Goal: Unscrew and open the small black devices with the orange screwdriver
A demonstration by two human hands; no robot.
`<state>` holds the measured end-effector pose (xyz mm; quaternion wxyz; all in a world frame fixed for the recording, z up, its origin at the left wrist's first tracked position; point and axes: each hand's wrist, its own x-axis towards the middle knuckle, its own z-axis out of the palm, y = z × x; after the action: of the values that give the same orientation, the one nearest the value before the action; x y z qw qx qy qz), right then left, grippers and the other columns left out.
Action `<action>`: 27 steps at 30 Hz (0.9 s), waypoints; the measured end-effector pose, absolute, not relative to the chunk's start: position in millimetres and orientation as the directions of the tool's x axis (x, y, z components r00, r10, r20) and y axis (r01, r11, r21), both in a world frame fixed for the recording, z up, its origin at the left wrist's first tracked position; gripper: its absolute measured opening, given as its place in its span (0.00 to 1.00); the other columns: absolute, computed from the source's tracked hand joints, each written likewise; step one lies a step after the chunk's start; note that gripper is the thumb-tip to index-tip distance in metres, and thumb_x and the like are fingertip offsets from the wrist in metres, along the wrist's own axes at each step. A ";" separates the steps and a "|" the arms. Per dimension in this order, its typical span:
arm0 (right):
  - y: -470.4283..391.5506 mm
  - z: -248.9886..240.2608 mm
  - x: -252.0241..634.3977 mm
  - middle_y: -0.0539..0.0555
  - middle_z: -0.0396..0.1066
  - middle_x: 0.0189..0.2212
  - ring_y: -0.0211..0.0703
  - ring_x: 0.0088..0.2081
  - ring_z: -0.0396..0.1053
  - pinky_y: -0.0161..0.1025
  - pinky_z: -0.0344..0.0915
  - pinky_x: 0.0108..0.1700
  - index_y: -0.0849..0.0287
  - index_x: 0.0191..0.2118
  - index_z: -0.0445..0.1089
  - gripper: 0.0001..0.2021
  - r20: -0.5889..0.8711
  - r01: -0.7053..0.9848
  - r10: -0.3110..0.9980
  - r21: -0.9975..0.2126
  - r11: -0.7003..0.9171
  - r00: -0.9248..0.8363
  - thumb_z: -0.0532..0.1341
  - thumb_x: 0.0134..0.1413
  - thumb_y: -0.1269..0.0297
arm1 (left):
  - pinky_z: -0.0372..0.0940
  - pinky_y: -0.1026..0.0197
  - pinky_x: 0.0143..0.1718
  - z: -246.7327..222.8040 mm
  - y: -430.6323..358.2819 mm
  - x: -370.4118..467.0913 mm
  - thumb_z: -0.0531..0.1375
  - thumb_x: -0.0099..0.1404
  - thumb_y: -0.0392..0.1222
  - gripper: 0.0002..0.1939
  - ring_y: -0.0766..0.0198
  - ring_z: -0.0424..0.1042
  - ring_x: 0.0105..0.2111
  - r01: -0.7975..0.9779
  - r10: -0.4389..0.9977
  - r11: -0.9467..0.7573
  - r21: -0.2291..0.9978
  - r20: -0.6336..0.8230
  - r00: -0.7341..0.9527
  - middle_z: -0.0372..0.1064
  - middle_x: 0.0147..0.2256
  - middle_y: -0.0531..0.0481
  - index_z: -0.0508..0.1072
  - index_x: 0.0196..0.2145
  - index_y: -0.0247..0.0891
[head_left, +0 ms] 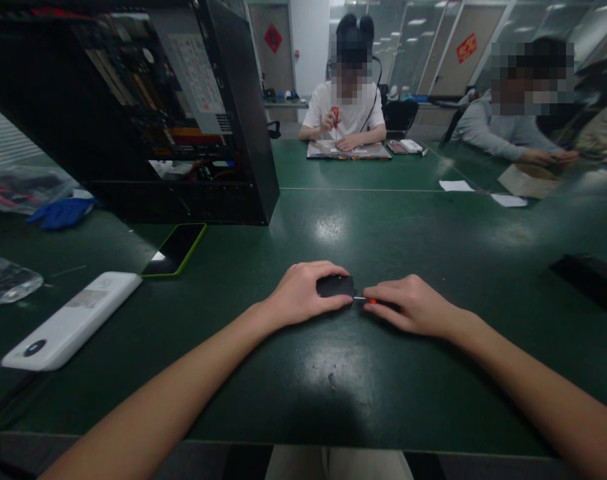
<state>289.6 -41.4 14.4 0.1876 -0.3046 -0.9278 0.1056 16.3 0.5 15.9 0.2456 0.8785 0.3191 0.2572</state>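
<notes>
A small dark, rounded object (336, 287) lies between the thumb and fingers of my left hand (303, 291), low over the green table (263, 393). My right hand (413, 305) pinches the red handle of a screwdriver (372, 301). Its thin metal shaft points left and meets the right edge of the dark object, by my left thumb tip. The exact contact at the tip is too small to make out.
An open black computer case (238, 120) stands at the back left. Left of my hands lie a green-edged phone (176, 250), a white device (73, 323) and a blue glove (63, 212). A black object (590, 279) lies far right. Two people sit across the table.
</notes>
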 end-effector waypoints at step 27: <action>-40.8 16.3 304.4 0.54 0.79 0.36 0.38 0.31 0.75 0.35 0.65 0.35 0.62 0.51 0.76 0.15 0.269 0.575 0.625 -0.247 0.780 -0.733 0.55 0.76 0.58 | 0.71 0.52 0.52 35.5 4.3 3.2 0.70 0.65 0.46 0.21 0.52 0.78 0.50 0.403 0.623 -0.734 0.547 0.305 0.720 0.79 0.52 0.44 0.78 0.54 0.39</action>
<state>304.4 -40.8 16.3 0.1706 -0.3233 -0.9279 0.0734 3.2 4.3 35.5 0.2276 0.8991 0.2853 0.2418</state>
